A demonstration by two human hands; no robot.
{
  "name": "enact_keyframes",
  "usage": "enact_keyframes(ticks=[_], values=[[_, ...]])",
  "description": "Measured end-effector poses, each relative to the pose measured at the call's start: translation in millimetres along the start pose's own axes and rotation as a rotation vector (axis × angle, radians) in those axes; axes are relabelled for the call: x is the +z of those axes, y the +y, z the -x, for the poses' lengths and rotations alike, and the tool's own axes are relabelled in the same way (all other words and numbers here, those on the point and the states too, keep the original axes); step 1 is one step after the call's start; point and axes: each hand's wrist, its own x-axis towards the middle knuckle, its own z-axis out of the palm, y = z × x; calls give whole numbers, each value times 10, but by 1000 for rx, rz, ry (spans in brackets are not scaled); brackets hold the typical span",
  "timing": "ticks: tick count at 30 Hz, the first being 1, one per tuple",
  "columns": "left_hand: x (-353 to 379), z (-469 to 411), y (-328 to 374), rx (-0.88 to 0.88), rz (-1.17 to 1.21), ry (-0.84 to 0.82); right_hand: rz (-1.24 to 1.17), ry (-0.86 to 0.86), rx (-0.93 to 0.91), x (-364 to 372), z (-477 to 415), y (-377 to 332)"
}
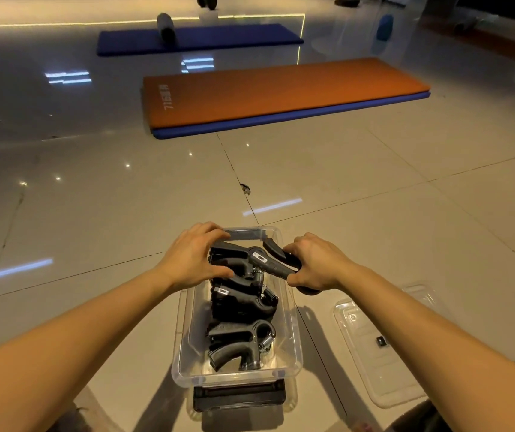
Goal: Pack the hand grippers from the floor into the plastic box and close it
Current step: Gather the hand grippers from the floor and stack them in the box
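Head view showed the right hand (315, 266) gripping a hand gripper (276, 265) over the plastic box (295, 338), left hand (192, 260) clasping a packed gripper (237, 249); a proud stack could block the lid (374, 363).

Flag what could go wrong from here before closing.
The hand gripper in the right hand sits above the plastic box rim; left proud, it could stop the lid, lying beside the box, from seating. The packed grippers held by the left hand look crowded and may shift.
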Motion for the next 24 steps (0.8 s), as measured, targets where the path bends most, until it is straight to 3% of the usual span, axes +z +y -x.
enact_keyframes(ticks=[7, 17, 20, 24], values=[[6, 58, 520, 302, -169, 86, -32, 71, -73, -124, 5, -241], [-158, 120, 435, 446, -205, 200, -132, 124, -140, -283, 72, -327], [-233, 120, 441, 428, -144, 288, -266, 209, -144, -378, 96, -255], [-456, 74, 386, 225, -20, 301, -412, 322, -66, -424, 138, -136]])
